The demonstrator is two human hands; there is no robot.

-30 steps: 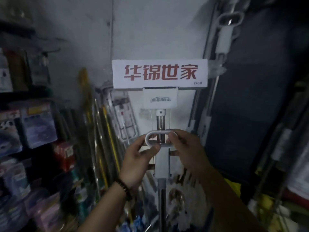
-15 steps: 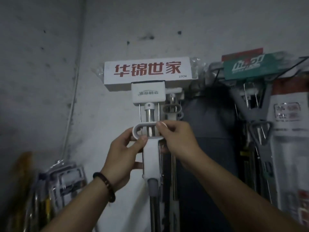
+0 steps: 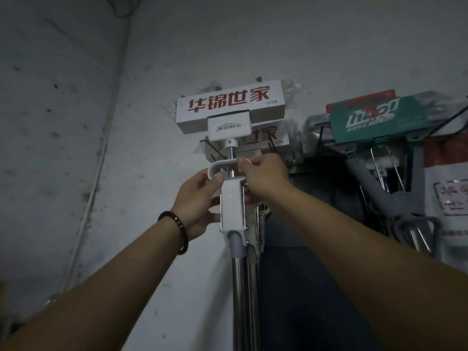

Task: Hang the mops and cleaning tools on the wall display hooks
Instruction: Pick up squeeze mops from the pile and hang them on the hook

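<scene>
Higher now — you've lifted the mop [image 3: 232,206] to the wall [image 3: 76,122], its head over one already hung. Your left hand [image 3: 200,198] and right hand [image 3: 263,176] pinch the ends of the white loop [image 3: 222,164]. Miss the wire hook [image 3: 211,149] and release — it drops.

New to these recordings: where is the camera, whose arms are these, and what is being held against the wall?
No machine: a person wears one wide-angle camera on the head, so you see their own arms. The left hand, with a dark bracelet on the wrist, and the right hand both grip the white loop handle of a mop held head-up, its boxed head printed with red characters. It is held by a grey wall, in front of a similar mop. Right of it hangs a green-packaged mop. Whether the held one hangs yet cannot be seen.
</scene>
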